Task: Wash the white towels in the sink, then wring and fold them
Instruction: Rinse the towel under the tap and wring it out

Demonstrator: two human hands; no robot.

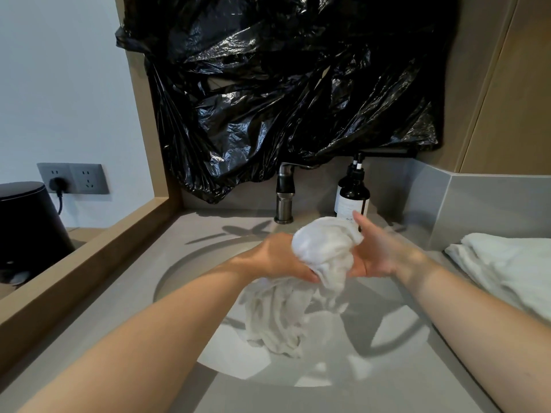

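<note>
White crumpled towel (322,254) hangs lengthwise into the round grey sink (167,281), left hand (280,259) clenching its bunched top, right hand (377,257) pressing it open-palmed.

Both bare forearms reach forward and converge, wrists roughly level. The left hand (277,257) lies knuckles up, its fingers (308,275) curled round a bunched white towel (325,248). The right hand (378,256) faces it, palm pressed against the towel's other side, thumb underneath, one finger straight and pointing upward, slightly blurred
</note>
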